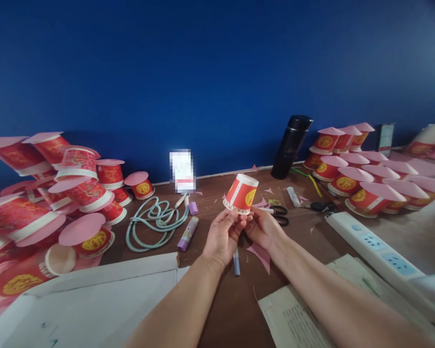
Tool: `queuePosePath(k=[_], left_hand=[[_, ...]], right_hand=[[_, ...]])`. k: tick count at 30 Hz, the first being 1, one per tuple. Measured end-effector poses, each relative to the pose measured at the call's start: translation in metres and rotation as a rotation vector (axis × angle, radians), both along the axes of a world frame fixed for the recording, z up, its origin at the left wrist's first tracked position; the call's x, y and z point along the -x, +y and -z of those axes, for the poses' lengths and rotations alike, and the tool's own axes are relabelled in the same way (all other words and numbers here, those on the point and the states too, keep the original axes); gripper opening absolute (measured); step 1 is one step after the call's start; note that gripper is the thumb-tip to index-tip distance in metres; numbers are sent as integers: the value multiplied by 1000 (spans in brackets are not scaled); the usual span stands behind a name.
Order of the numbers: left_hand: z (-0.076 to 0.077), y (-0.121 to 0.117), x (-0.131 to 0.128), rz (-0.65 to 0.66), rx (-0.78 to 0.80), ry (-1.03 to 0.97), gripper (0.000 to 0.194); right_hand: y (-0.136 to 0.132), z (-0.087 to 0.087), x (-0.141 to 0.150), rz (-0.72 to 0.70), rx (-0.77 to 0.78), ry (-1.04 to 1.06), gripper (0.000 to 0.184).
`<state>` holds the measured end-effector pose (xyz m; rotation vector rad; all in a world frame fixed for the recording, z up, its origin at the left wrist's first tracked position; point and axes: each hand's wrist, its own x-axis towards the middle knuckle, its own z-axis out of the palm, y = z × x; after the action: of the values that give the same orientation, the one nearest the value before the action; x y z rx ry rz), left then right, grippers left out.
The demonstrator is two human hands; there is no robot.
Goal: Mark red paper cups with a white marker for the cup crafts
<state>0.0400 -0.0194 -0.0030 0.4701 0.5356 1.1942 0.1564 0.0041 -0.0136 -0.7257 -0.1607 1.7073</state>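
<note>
A red paper cup point(242, 193) with a white seam stripe and a yellow emblem is held upside down above the table, slightly tilted, its white base uppermost. My left hand point(223, 237) grips its lower rim from the left, fingers closed on it. From the right, my right hand point(263, 229) pinches the same rim. Below the hands lie a pink paper scrap point(261, 258) and a pale slim stick point(237, 263). Behind my right hand rest black-handled scissors point(281, 215), partly hidden.
Red cups with pink paper discs are heaped at left point(83, 193) and stacked at right point(369, 193). A cable point(155, 227), glue stick point(188, 233), black flask point(292, 147), power strip point(380, 249), white box point(94, 299) and printed papers point(293, 314) surround the hands.
</note>
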Motion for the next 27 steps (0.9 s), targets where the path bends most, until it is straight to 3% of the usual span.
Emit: queuePosePath(k=[8,16,21,27], left_hand=[[1,0,-5,-80,57,29,17],[-1,-4,-6,-3,53,18,24],[-2,3,2,55,154,-192,28],[-6,6,9,15,174,-316,12]], right_hand=[[0,-1,2,15,3,3,9],[3,0,3,-19,65,-1,18],[2,0,2,-29,54,-12,14],[0,3,6,-18,3,-17,5]])
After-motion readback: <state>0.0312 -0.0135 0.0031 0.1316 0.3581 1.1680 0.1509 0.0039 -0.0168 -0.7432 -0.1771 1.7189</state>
